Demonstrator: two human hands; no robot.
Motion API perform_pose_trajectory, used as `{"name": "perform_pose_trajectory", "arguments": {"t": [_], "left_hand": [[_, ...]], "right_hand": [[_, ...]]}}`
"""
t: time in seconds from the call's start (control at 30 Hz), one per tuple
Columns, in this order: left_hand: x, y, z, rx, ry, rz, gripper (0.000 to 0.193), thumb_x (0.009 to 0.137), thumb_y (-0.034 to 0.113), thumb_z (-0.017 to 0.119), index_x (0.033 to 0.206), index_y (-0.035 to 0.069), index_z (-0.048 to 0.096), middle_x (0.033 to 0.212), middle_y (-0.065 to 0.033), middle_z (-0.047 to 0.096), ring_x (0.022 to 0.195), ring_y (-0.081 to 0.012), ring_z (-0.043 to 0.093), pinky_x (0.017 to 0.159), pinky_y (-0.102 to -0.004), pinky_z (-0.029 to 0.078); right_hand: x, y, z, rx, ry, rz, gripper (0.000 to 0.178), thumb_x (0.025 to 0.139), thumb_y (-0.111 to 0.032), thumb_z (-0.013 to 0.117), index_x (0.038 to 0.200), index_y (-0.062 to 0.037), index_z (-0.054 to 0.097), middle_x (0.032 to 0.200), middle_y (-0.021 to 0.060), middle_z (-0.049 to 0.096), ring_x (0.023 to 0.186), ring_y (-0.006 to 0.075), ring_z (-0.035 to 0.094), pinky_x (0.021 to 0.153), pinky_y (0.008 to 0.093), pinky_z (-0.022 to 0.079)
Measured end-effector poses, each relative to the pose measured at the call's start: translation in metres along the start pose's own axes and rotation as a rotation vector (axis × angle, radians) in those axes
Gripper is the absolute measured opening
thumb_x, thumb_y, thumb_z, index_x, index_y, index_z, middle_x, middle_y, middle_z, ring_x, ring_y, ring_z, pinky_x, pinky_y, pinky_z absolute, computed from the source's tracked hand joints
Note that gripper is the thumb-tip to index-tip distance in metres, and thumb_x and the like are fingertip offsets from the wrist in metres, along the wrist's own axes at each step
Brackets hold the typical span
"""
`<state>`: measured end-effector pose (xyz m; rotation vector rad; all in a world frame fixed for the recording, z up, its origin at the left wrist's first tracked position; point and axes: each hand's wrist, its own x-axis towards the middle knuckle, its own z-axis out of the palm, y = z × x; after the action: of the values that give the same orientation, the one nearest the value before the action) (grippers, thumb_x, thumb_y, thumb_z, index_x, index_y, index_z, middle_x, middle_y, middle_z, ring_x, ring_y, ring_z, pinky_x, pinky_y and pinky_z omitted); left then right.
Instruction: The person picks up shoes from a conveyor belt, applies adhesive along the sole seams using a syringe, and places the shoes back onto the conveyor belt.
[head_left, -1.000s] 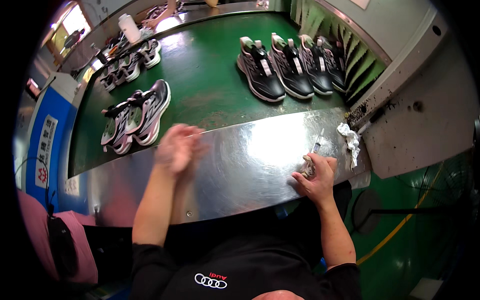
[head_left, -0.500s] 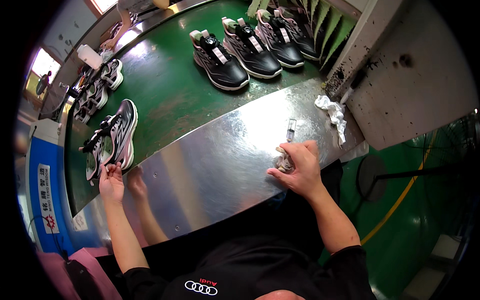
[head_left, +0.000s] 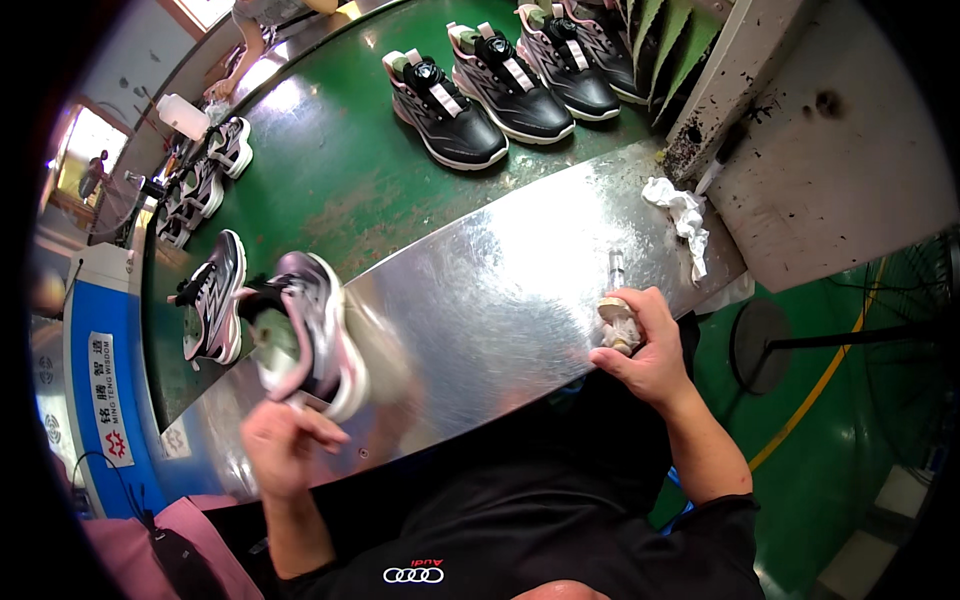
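Note:
My left hand, slightly blurred, is closed on the heel of a black and pink sneaker with a white sole. That sneaker is tilted over the metal ledge, and green stuffing shows in its opening. A matching sneaker rests just left of it on the green surface. In my right hand, between thumb and fingers, is a small crumpled whitish wad with a pale yellowish rounded top. Just beyond that hand, a small clear vial stands on the ledge.
Several black sneakers stand in a row at the back, beside hanging green sheets. A crumpled white tissue and a marker are at the right, by a metal panel. Far left are more sneakers and a white bottle.
My left hand has drawn one sneaker of the pair rightward and nearer, off the green surface and over the metal ledge. My right hand still holds the wad.

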<state>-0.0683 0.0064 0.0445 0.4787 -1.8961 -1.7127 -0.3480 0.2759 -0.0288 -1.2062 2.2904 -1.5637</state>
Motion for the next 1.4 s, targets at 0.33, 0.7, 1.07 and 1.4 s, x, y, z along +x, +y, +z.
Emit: {"name": "perform_pose_trajectory", "arguments": {"t": [0.33, 0.7, 1.07, 1.4], "left_hand": [[0.02, -0.059, -0.008, -0.319, 0.115, -0.223, 0.019, 0.091, 0.014, 0.051, 0.079, 0.002, 0.043, 0.065, -0.009, 0.05, 0.058, -0.0181, 0.055, 0.054, -0.0274, 0.047], [0.136, -0.107, -0.036, 0.217, 0.101, -0.442, 0.042, 0.085, 0.042, 0.061, 0.099, 0.002, 0.057, 0.08, -0.0066, 0.059, 0.065, -0.0119, 0.058, 0.056, -0.0232, 0.047], [0.088, -0.033, 0.04, -0.692, -0.041, 0.057, 0.062, 0.071, 0.012, 0.075, 0.123, 0.0, 0.043, 0.113, -0.0146, 0.058, 0.102, -0.0238, 0.059, 0.089, -0.0375, 0.049], [0.063, -0.062, 0.028, -0.891, -0.152, 0.053, 0.068, 0.063, 0.007, 0.081, 0.12, 0.007, 0.042, 0.114, -0.0082, 0.054, 0.107, -0.0198, 0.054, 0.091, -0.035, 0.046]], "right_hand": [[-0.003, 0.0, -0.015, 0.293, 0.023, 0.192, 0.059, 0.069, -0.023, 0.081, 0.118, -0.0051, 0.054, 0.095, 0.004, 0.055, 0.085, 0.0107, 0.052, 0.076, 0.0237, 0.043], [-0.011, 0.0, -0.019, 0.227, -0.032, 0.196, 0.06, 0.068, -0.031, 0.076, 0.114, 0.0018, 0.056, 0.091, 0.0063, 0.061, 0.08, 0.0134, 0.058, 0.075, 0.0261, 0.047], [0.013, -0.053, -0.014, 0.736, -0.231, 0.108, 0.085, 0.061, -0.051, 0.081, 0.115, 0.0041, 0.045, 0.093, 0.0115, 0.056, 0.082, 0.0193, 0.058, 0.073, 0.0274, 0.047], [0.054, -0.127, 0.031, 1.292, -0.575, -0.074, 0.071, 0.077, -0.063, 0.06, 0.108, -0.0006, 0.048, 0.084, 0.0143, 0.059, 0.075, 0.0229, 0.054, 0.075, 0.0366, 0.039]]}}
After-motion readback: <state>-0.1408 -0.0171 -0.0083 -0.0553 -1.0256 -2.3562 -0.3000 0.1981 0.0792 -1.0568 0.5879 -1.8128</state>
